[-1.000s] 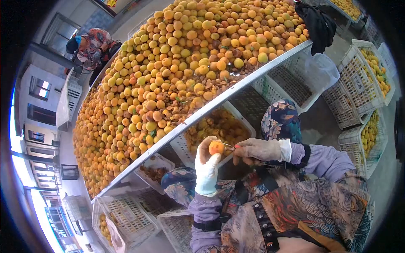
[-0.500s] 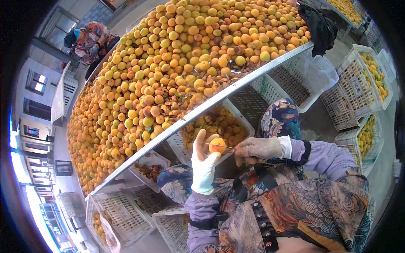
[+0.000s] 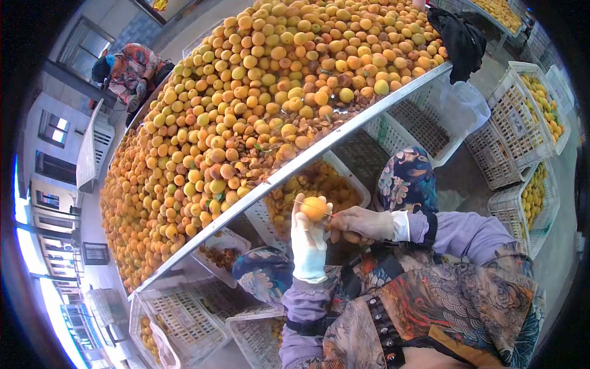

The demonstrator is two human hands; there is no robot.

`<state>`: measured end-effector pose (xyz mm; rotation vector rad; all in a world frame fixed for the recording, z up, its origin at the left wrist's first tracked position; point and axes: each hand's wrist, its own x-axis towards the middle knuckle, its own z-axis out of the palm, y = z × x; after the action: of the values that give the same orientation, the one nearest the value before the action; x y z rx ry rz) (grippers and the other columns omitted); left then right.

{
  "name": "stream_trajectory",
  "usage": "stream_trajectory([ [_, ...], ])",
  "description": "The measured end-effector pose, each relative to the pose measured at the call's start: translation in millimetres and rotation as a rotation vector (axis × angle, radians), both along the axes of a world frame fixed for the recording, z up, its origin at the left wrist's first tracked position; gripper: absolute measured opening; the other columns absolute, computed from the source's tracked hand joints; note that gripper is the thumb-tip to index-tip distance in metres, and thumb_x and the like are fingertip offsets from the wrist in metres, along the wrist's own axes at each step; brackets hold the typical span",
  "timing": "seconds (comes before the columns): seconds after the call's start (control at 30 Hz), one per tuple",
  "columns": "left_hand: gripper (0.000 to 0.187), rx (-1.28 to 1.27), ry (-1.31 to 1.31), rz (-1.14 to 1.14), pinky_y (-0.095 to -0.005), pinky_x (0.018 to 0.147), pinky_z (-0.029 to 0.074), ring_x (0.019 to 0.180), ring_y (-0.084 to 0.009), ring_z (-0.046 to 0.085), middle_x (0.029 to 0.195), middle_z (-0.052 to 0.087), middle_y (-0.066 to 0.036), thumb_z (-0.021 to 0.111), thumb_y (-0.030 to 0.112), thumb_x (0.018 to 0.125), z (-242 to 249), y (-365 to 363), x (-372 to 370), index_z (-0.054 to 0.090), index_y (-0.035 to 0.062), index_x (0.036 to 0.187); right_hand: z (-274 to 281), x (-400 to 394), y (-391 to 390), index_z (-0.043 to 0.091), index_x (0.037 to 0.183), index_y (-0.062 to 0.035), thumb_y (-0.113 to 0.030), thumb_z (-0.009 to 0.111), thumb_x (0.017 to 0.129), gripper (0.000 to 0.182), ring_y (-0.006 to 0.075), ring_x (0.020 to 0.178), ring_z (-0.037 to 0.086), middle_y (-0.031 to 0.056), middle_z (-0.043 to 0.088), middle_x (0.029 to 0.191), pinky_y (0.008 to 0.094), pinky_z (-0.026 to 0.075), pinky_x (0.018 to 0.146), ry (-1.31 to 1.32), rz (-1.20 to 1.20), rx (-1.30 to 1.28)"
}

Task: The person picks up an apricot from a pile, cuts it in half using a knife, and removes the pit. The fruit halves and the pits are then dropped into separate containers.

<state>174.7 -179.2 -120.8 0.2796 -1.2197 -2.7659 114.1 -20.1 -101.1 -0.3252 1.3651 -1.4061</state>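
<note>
My left hand (image 3: 307, 246), in a white glove, has its fingers around a yellow-orange apricot (image 3: 314, 209). My right hand (image 3: 367, 223) is closed on a thin tool whose reddish end shows at the fingertips; its thin blade or wire (image 3: 313, 208) lies across the apricot. Both hands are close together over a crate of apricot pieces (image 3: 332, 184). Beyond the metal table edge (image 3: 289, 173) rises a large heap of apricots (image 3: 246, 104).
White crates stand at the lower left (image 3: 178, 313) and at the right (image 3: 519, 126), some with fruit. Black cloth (image 3: 458, 43) hangs over the table corner. Another person (image 3: 132, 71) sits at the far left side of the table.
The left hand's fingers have curled around the apricot, which has turned and moved slightly up in view. My right hand has shifted a little left and down. The view has shifted slightly.
</note>
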Motion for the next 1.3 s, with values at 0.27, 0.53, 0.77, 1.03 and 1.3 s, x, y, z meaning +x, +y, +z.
stream_trajectory([
  [0.27,0.052,-0.245,-0.028,-0.015,-0.0321,0.089,0.043,0.1,-0.019,0.054,0.118,0.056,-0.014,0.049,0.042,0.093,8.3,0.6,3.2,0.041,0.0045,0.129,-15.1,9.6,-7.8,0.057,0.105,-0.0111,-0.04,0.048,0.094,0.032,0.006,0.042,0.039,-0.0035,0.046,0.055,0.0221,0.029,0.037,0.05,-0.11,-0.083],
  [0.53,0.042,-0.018,-0.111,-0.005,-0.0296,0.085,0.044,0.097,-0.0163,0.054,0.109,0.058,-0.009,0.047,0.038,0.095,2.3,-2.6,1.9,0.049,0.0044,0.121,-7.8,12.0,-11.9,0.057,0.104,-0.0094,-0.04,0.048,0.093,0.033,0.007,0.044,0.042,-0.0022,0.047,0.056,0.022,0.031,0.04,0.057,-0.146,-0.042],
  [0.77,0.038,-0.192,-0.098,0.09,-0.027,0.081,0.045,0.086,-0.0156,0.056,0.098,0.057,-0.009,0.045,0.031,0.097,17.0,3.5,-2.4,0.048,0.0005,0.12,-7.1,12.7,-16.7,0.058,0.1,-0.0067,-0.041,0.052,0.092,0.036,0.0078,0.045,0.042,-0.0012,0.048,0.056,0.0229,0.032,0.043,0.066,-0.158,-0.028],
  [1.03,0.049,-0.001,-0.188,0.018,-0.0305,0.081,0.045,0.085,-0.0186,0.056,0.094,0.058,-0.01,0.041,0.046,0.095,4.8,-5.3,0.8,0.051,0.0,0.108,-32.0,18.4,-27.3,0.059,0.099,-0.0082,-0.042,0.051,0.092,0.035,0.0077,0.044,0.04,-0.0031,0.045,0.055,0.0235,0.031,0.041,0.057,-0.198,-0.104],
  [1.3,0.058,0.183,-0.208,-0.03,-0.0321,0.082,0.048,0.09,-0.0213,0.057,0.093,0.059,-0.009,0.047,0.055,0.088,5.2,-1.4,-1.6,0.053,0.0004,0.106,-21.8,15.3,-16.9,0.06,0.089,-0.0089,-0.05,0.047,0.092,0.043,0.0074,0.036,0.03,-0.0044,0.035,0.048,0.0237,0.023,0.034,-0.223,-0.072,-0.242],
])
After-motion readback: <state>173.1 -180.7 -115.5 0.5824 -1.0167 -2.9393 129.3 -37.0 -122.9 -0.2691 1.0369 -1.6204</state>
